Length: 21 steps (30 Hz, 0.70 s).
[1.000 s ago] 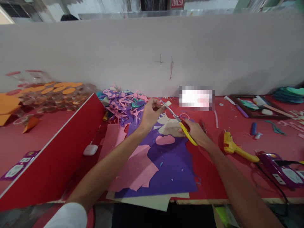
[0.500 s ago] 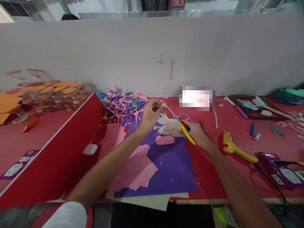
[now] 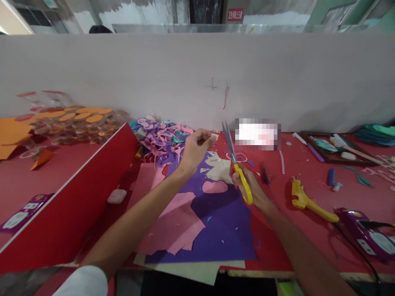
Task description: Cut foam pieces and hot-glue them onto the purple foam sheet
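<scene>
My right hand (image 3: 245, 183) is wrapped round the yellow handles of a pair of scissors (image 3: 243, 179), whose blades point up and stand slightly apart. To the left, my left hand (image 3: 197, 150) pinches a small cream-coloured scrap (image 3: 214, 136) between thumb and fingers. The scissor tips are to the right of this scrap, not touching it. Below the hands lie a purple sheet (image 3: 228, 226), a torn-edged pink sheet (image 3: 173, 222), a rounded pink cutout (image 3: 215, 187) and a cream piece with a ragged edge (image 3: 220, 169).
A heap of pink and purple offcuts (image 3: 163, 137) sits behind my left hand. A red panel (image 3: 92, 193) stands at the left. On the right lie a yellow glue gun (image 3: 308, 201), a purple power strip (image 3: 367, 234) and a dark tray (image 3: 336, 148). A grey partition (image 3: 138, 74) rises behind.
The scissors have swung more upright, away from my left hand, and their blades have parted. The cream scrap now shows clearly in my left fingers. The view has tilted up slightly.
</scene>
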Tool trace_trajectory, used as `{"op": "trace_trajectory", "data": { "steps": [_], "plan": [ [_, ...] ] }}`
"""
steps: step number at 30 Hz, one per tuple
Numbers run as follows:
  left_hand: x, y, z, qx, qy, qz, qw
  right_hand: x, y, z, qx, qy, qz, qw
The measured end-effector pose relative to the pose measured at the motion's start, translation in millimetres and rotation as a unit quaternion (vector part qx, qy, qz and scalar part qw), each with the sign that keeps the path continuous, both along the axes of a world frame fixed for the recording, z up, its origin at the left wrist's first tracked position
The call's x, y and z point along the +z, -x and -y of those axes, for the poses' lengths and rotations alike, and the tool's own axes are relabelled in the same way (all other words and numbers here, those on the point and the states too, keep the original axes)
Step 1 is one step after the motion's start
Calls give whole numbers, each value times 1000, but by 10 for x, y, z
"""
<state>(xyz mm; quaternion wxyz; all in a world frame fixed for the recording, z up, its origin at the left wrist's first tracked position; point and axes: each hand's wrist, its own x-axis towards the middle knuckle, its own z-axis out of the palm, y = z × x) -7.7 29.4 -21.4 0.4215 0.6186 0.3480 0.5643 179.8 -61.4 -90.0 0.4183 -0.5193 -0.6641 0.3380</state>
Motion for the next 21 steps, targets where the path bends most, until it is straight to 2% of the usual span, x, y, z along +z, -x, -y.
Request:
{"op": "trace_trajectory", "data": {
  "steps": [6, 12, 21],
  "plan": [
    [129, 15, 133, 0, -58, -66, 996, 38, 157, 109, 14, 3, -21, 1000],
    [256, 27, 231, 17, -110, -132, 985, 35, 167, 132, 15, -5, -33, 999],
    [266, 3, 287, 5, -119, -147, 982, 90, 179, 157, 7, 10, -46, 999]
  ]
}}
